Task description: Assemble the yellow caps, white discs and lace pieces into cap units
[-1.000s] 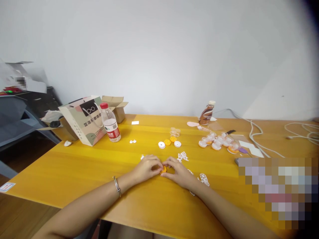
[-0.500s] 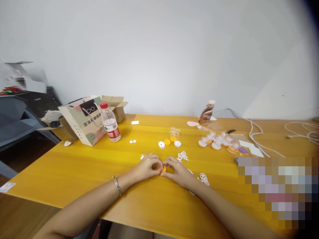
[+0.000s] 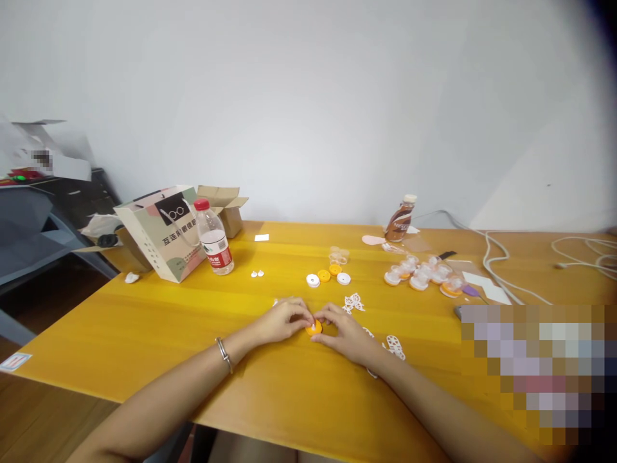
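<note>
Between my hands, just over the table, is a small round orange disc [image 3: 315, 330] with a little white piece [image 3: 313, 325] at its middle. My right hand [image 3: 341, 333] grips the disc's right edge between thumb and fingers. Fingertips of my left hand [image 3: 285, 320] are pinched together on the white piece at the top of the disc; the fingers hide part of it. Past my hands lie white discs [image 3: 313, 280] and orange discs [image 3: 323, 276], with clear round covers [image 3: 339, 255] behind. White gear-like cutouts [image 3: 354, 302] lie beyond my right hand, and more cutouts [image 3: 394, 346] beside my right forearm.
To the left stand a water bottle [image 3: 215, 247], a paper bag [image 3: 166, 247] and a cardboard box [image 3: 230, 215]. Two small white pieces [image 3: 257, 274] lie near the bottle. Assembled clear-topped discs [image 3: 420, 276], a brown drink bottle [image 3: 401, 218] and white cables [image 3: 494, 257] are on the right.
The orange disc now lies flatter and shows more of its face. My left fingers have shifted slightly left and up toward its middle; my right hand has hardly moved.
</note>
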The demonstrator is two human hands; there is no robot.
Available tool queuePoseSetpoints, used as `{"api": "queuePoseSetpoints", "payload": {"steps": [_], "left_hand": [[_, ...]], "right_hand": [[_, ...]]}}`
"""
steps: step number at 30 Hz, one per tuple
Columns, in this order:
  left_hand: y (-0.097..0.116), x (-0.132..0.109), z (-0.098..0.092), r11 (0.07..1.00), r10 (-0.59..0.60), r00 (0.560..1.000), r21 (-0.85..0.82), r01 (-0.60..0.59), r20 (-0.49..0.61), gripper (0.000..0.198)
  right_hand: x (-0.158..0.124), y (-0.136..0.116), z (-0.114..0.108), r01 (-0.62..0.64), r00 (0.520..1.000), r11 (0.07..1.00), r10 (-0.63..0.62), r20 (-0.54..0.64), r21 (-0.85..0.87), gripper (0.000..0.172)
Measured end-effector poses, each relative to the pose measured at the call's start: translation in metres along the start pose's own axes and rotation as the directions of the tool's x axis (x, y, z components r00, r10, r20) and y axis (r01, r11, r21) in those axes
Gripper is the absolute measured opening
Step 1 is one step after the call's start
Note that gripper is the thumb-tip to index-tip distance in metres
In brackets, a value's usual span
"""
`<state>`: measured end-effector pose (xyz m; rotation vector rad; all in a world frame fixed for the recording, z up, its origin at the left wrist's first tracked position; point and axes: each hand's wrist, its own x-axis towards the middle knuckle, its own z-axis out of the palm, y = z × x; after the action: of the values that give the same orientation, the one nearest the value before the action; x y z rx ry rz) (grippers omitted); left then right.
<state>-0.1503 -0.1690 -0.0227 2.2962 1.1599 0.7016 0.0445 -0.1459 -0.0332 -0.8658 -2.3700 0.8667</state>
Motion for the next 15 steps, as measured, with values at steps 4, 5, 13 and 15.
{"api": "queuePoseSetpoints", "payload": {"steps": [4,5,13,15], "left_hand": [[0.001,0.001,0.000,1.000,0.007,1.000,0.016,-0.007,0.001,0.015],[0.002,0.001,0.000,0.999,0.009,1.000,0.032,-0.009,0.001,0.015],[0.010,0.001,0.002,0.979,0.061,0.998,0.196,-0.054,-0.031,0.011],[0.011,0.002,0.003,0.978,0.072,0.996,0.198,-0.059,-0.057,0.011]], "right_hand": [[0.000,0.000,0.000,-0.005,1.000,1.000,0.005,0.007,-0.003,0.021],[0.000,-0.001,0.000,-0.006,1.000,1.000,0.006,0.007,-0.004,0.021],[0.001,-0.002,0.000,0.014,0.999,0.997,-0.012,-0.035,0.072,0.019],[0.002,-0.002,0.003,-0.016,1.000,0.977,0.021,-0.022,0.211,0.021]]}}
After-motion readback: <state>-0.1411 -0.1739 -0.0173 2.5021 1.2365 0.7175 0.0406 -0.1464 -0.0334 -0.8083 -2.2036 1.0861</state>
